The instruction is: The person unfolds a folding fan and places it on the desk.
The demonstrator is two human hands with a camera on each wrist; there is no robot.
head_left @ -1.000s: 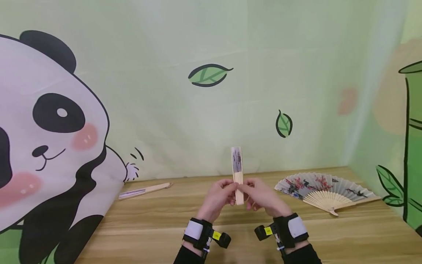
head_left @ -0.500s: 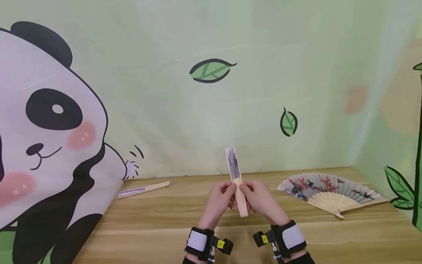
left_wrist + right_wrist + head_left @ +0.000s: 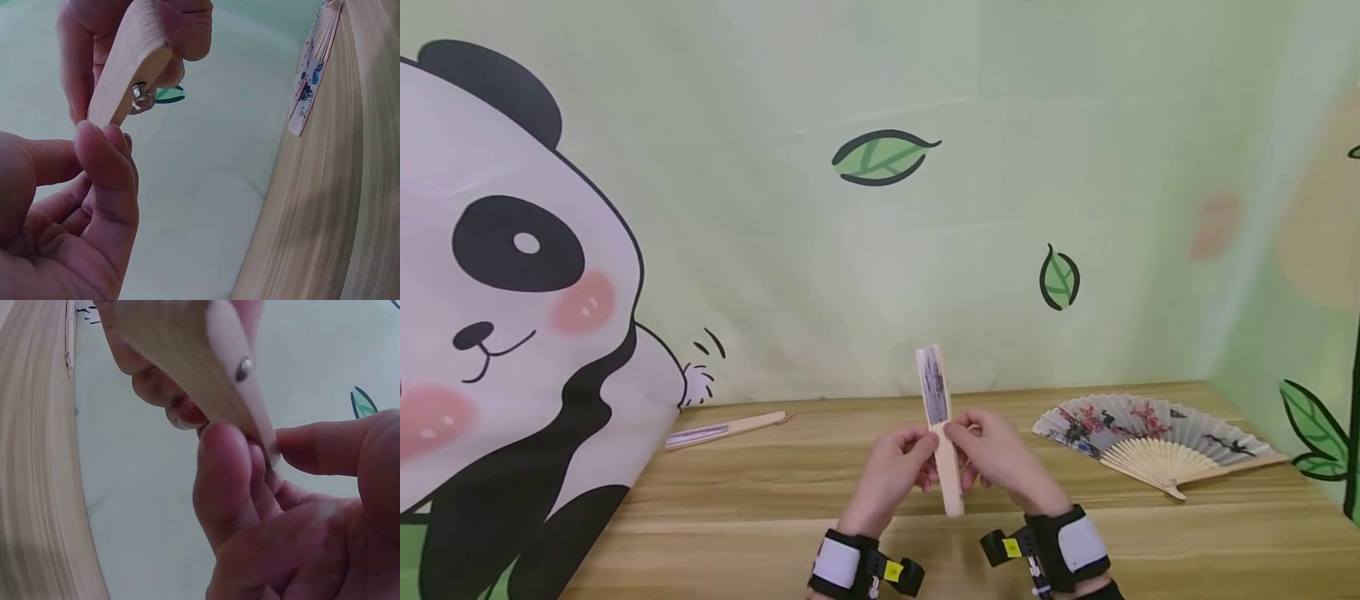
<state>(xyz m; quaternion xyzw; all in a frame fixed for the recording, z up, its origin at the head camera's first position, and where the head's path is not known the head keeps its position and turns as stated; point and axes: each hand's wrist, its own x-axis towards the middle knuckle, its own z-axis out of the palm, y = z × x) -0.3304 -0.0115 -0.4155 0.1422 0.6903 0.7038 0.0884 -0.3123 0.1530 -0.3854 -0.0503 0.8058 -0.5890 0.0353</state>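
Both hands hold a folded hand fan (image 3: pixel 950 479) above the wooden table, its patterned end up and leaning slightly left. My left hand (image 3: pixel 889 471) pinches its left side between thumb and fingers. On the opposite side, my right hand (image 3: pixel 1003 462) grips it in the same way. In the left wrist view, a metal rivet (image 3: pixel 139 92) with a small ring shows at the fan's rounded wooden end. The rivet head (image 3: pixel 244 369) also appears in the right wrist view. The fan hides some of the fingertips.
A spread fan (image 3: pixel 1150 446) with red blossoms lies on the table (image 3: pixel 760 550) at the right. Farther left lies another folded fan (image 3: pixel 730 430). A green backdrop (image 3: pixel 760 250) with a printed panda (image 3: pixel 512 350) rises behind the table.
The fan has tipped from nearly upright to leaning left, and its bare wooden end sits lower, closer to me. Both hands keep their grip. The head view has shifted slightly.
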